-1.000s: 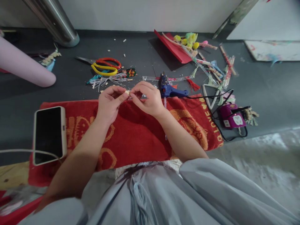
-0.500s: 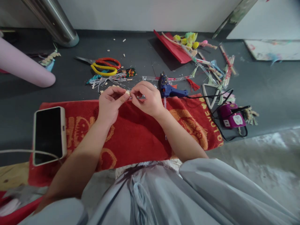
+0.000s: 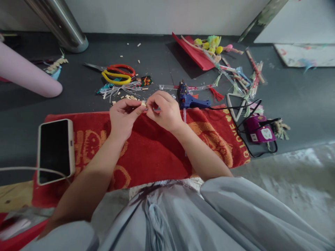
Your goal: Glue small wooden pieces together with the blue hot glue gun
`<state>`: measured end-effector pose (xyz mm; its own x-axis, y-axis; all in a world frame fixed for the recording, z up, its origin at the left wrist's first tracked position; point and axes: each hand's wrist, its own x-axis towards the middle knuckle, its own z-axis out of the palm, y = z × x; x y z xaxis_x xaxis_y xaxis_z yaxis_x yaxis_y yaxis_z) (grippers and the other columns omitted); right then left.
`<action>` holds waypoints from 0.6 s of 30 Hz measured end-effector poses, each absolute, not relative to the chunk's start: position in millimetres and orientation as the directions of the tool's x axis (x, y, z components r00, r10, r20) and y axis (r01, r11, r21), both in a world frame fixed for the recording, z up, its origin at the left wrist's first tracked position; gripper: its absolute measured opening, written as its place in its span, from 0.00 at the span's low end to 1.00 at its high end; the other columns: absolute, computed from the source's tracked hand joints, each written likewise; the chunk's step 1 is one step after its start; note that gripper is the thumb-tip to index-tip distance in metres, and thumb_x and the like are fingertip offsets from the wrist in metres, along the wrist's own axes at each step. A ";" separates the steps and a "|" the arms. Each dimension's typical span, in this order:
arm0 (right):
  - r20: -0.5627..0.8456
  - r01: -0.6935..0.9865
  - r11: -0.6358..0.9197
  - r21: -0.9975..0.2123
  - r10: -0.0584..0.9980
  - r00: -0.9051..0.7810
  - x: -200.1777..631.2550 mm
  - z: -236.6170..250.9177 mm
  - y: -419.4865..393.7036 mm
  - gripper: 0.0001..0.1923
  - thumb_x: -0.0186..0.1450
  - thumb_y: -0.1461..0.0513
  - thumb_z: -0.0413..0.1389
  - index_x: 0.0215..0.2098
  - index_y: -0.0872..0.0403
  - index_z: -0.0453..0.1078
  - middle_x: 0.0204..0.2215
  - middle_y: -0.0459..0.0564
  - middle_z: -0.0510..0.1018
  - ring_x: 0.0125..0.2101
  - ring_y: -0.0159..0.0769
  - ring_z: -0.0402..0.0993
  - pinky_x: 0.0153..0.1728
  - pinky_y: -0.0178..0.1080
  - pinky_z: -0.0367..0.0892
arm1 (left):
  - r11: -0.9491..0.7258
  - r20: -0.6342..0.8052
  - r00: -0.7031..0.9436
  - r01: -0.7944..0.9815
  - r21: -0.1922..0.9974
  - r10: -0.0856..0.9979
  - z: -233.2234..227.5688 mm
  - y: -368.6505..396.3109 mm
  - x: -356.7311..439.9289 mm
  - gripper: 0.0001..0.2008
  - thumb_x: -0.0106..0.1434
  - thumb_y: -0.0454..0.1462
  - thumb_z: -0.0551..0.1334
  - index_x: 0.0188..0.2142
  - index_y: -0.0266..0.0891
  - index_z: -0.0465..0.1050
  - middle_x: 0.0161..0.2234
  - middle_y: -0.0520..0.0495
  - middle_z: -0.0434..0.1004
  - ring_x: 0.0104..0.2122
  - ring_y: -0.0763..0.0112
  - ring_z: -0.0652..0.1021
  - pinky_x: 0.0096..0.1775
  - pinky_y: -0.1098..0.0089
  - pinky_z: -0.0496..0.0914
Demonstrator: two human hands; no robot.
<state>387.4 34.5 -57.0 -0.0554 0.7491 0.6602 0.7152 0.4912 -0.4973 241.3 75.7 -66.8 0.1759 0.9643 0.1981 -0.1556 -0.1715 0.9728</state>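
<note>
pinching small pale bead (image 3: 142, 103)

A dark grey floor surface (image 3: 300, 97) fills most of the view. Behind it runs a plain white wall (image 3: 162, 15). A shiny round steel post (image 3: 60, 22) stands where floor meets wall, at the left. Right of and nearer than the grey surface lies pale mottled concrete flooring (image 3: 295, 181). Light is soft and even.
</note>
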 end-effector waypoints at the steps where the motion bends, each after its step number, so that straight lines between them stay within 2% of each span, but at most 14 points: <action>1: 0.655 0.715 0.490 -0.499 0.753 -0.058 387.4 -57.3 34.7 0.05 0.64 0.66 0.50 0.31 0.51 0.60 0.29 0.47 0.71 0.33 0.34 0.67 0.40 0.40 0.68 | -0.188 0.212 0.170 -0.146 0.971 0.962 -67.2 75.6 241.4 0.11 0.45 0.40 0.75 0.27 0.41 0.77 0.28 0.53 0.78 0.30 0.75 0.77 0.36 0.71 0.73; 5: 0.645 0.708 0.487 -0.512 0.762 -0.057 387.9 -57.2 35.0 0.05 0.64 0.66 0.51 0.31 0.51 0.59 0.29 0.46 0.70 0.33 0.33 0.67 0.40 0.40 0.67 | -0.236 0.254 0.154 -0.125 0.964 0.955 -67.0 74.8 241.2 0.10 0.46 0.38 0.75 0.27 0.42 0.77 0.28 0.54 0.78 0.30 0.75 0.77 0.36 0.72 0.74; 10: 0.643 0.668 0.494 -0.557 0.765 -0.030 387.7 -54.2 34.4 0.05 0.64 0.65 0.50 0.30 0.52 0.60 0.27 0.45 0.69 0.30 0.31 0.66 0.35 0.37 0.66 | -0.278 0.296 0.161 -0.127 0.952 0.941 -62.6 72.6 240.6 0.09 0.47 0.36 0.74 0.28 0.42 0.78 0.29 0.53 0.79 0.31 0.75 0.78 0.37 0.72 0.74; 18: 0.566 0.616 0.453 -0.644 0.824 -0.014 388.2 -52.7 34.1 0.06 0.66 0.63 0.50 0.30 0.53 0.60 0.27 0.44 0.68 0.29 0.29 0.65 0.34 0.36 0.65 | -0.265 0.273 0.164 -0.068 0.962 0.948 -56.1 67.7 240.4 0.09 0.49 0.34 0.73 0.30 0.41 0.77 0.32 0.52 0.78 0.34 0.73 0.78 0.43 0.70 0.74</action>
